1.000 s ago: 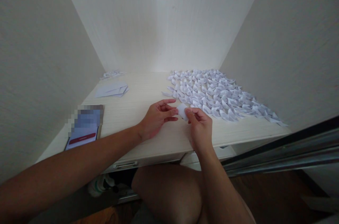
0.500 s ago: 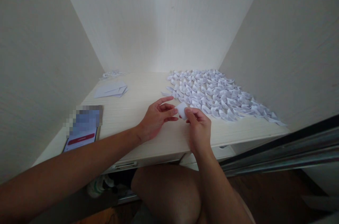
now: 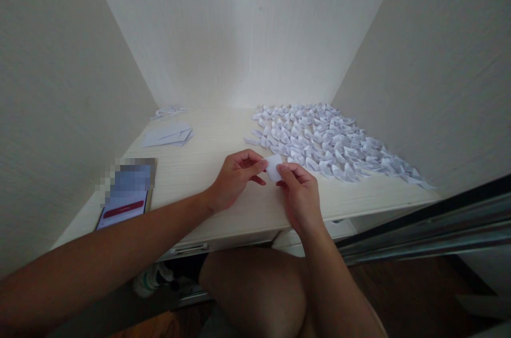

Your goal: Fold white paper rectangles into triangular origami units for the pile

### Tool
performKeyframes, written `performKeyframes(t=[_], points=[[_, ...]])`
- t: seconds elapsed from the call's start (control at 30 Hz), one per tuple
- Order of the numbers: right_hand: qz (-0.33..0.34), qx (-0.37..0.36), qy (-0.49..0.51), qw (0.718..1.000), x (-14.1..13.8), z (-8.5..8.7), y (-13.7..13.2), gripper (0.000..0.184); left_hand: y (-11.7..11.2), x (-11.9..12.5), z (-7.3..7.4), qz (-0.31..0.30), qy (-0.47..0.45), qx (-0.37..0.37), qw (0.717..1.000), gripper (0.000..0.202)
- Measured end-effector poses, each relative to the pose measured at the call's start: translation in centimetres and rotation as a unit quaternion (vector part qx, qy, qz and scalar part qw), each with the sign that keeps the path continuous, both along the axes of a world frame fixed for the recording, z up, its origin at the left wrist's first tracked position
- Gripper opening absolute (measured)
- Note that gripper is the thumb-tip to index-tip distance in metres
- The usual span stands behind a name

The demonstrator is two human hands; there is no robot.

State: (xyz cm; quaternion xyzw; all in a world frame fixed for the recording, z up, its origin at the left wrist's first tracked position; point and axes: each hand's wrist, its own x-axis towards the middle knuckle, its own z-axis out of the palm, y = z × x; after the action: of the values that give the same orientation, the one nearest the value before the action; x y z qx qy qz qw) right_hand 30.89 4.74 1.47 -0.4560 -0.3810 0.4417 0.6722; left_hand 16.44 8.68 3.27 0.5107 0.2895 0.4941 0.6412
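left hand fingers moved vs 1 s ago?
Yes. The left hand fingers have curled in from spread to pinch the paper piece; the hand stays put against the desk edge.

Slip (image 3: 273,166): white paper, matt, smooth.
Folded pieces (image 3: 323,141): white paper, matt, creased.
Sheets (image 3: 167,134): white paper, matt, flat.
Desk (image 3: 207,157): pale wood-grain laminate, matt, fine lines.
Walls (image 3: 243,29): same pale grained board, matt.
Phone (image 3: 125,197): glossy glass screen.
Rail (image 3: 431,231): dark metal, slight sheen.
Floor (image 3: 399,290): brown wood, smooth.
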Motion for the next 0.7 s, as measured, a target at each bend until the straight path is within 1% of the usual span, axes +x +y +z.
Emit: performKeyframes(t=[0.1,0.17,0.23,0.4,0.53,0.7], points=[[0.022,0.006,-0.036,0.999,0.66,0.32,-0.21,0.018,0.13,0.03,-0.25,-0.018,0.030,0.017,0.999,0.033],[0.016,0.010,-0.042,0.999,0.85,0.41,-0.34,0.017,0.15,0.10,-0.51,-0.034,0.052,0.019,0.998,0.036],[0.004,0.013,-0.038,0.999,0.78,0.41,-0.40,0.017,0.17,0.13,-0.70,-0.046,0.075,0.023,0.996,0.039],[-0.011,0.001,-0.017,1.000,0.19,0.46,-0.34,0.016,0.23,0.10,-0.72,-0.039,0.102,0.056,0.992,0.047],[-0.014,-0.009,0.007,1.000,0.11,0.53,-0.24,0.018,0.19,0.14,-0.83,-0.073,0.155,0.067,0.983,0.050],[-0.023,-0.017,0.020,0.999,0.22,0.46,-0.20,0.021,0.02,0.07,-0.98,-0.086,0.193,0.097,0.973,0.048]])
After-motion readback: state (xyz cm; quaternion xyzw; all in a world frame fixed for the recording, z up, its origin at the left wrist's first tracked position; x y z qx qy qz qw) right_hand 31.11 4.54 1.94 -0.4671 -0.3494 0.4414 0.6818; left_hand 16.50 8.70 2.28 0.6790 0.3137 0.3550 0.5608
